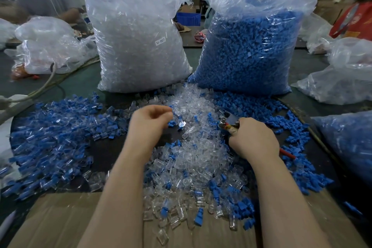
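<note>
The person's left hand hangs over the far part of the heap of small clear plastic caps in the middle of the dark bench. Its fingers curl in towards the thumb, but I cannot tell whether they pinch a cap. The right hand grips a metal plier-like tool with red handles. Its fingers are wrapped round the tool, and the nose points left over the same heap.

To the right lies a spread of loose blue plastic plugs. To the left is a broad spread of clear caps with blue plugs inside, which I take to be the finished pieces.

As I judge it, the work is well under way but far from over. The finished spread is large, yet the middle heap and the blue spread are both thick. At the far side stand a tall clear sack of clear caps and a tall clear sack of blue plugs, both nearly full. A sheet of brown cardboard lies at the near edge, with some stray pieces on it.
</note>
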The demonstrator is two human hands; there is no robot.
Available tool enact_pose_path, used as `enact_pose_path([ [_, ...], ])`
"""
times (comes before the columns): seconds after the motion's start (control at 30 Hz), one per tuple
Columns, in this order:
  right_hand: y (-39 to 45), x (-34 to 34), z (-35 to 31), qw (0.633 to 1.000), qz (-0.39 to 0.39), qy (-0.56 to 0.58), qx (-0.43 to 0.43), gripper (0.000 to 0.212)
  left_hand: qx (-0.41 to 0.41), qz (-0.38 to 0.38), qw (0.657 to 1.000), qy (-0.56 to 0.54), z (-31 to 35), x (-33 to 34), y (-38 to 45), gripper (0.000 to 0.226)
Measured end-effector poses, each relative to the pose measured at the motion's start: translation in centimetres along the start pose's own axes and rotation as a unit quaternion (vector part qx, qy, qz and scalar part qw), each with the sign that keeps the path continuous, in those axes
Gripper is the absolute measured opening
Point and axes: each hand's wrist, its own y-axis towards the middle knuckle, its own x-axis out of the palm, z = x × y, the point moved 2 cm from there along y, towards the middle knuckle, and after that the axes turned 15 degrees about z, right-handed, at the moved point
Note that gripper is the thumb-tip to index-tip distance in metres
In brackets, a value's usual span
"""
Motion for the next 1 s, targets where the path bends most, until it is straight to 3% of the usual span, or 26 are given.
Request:
enact_pose_path([
  [0.2,0.0,-0.1,0.1,1.000,-0.001,0.011,0.003,0.021,0.177,-0.085,0.955,0.220,0.0,3.5,-1.7,0.027],
  [0.37,0.0,-0.1,0.2,1.000,0.004,0.015,0.006,0.022,0.208,-0.078,0.935,0.275,0.0,4.4,-2.1,0.020],
  [0.47,-0.1,-0.1,0.3,1.000,0.006,0.013,0.009,0.023,0.195,-0.058,0.945,0.256,0.1,4.2,-2.1,0.005],
  [0.7,-0.1,-0.2,0.1,1.000,0.025,0.009,-0.002,0.031,0.143,-0.039,0.968,0.202,0.0,4.0,-2.1,0.011],
  [0.87,0.3,-0.5,-0.2,0.996,0.059,0.061,-0.017,0.011,0.074,-0.024,0.993,0.087,0.4,3.7,-2.0,0.008],
  [1.0,0.2,-0.6,-0.5,0.994,0.070,0.079,-0.032,0.012,0.005,-0.061,0.998,0.004,0.7,3.5,-2.2,0.021],
])
